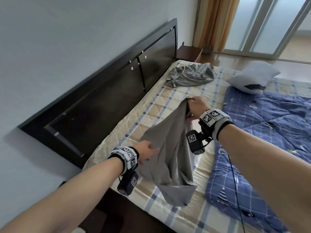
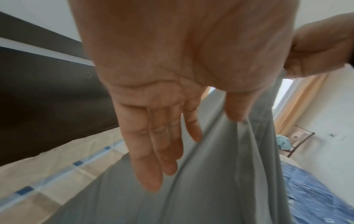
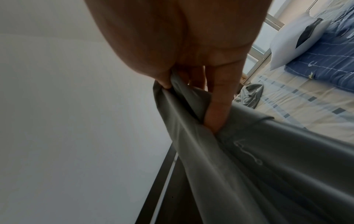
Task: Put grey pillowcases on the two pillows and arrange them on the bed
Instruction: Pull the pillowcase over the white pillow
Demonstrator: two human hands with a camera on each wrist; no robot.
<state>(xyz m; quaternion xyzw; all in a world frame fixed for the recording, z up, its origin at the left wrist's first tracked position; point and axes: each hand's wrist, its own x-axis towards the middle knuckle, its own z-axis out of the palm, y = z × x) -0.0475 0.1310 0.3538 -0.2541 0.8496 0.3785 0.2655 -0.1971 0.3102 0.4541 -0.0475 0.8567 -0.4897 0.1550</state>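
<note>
Grey pillowcase [image 1: 170,148] hangs limp, creased, above checked sheet [image 1: 168,98]; right hand [image 1: 196,106] pinches top edge, left hand [image 1: 147,151] flat-fingered, perhaps thumb just pressing a fold.

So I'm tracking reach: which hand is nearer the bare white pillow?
Right. The right hand holds the grey pillowcase closer to the pillow; the left hand sits farther back.

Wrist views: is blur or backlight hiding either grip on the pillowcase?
Left wrist: soft focus, left hand fingers straight against the pillowcase, readable. Right wrist: palm shadowed by window light, right hand pinch readable. Head: sharp centre, edges bowed.
</note>
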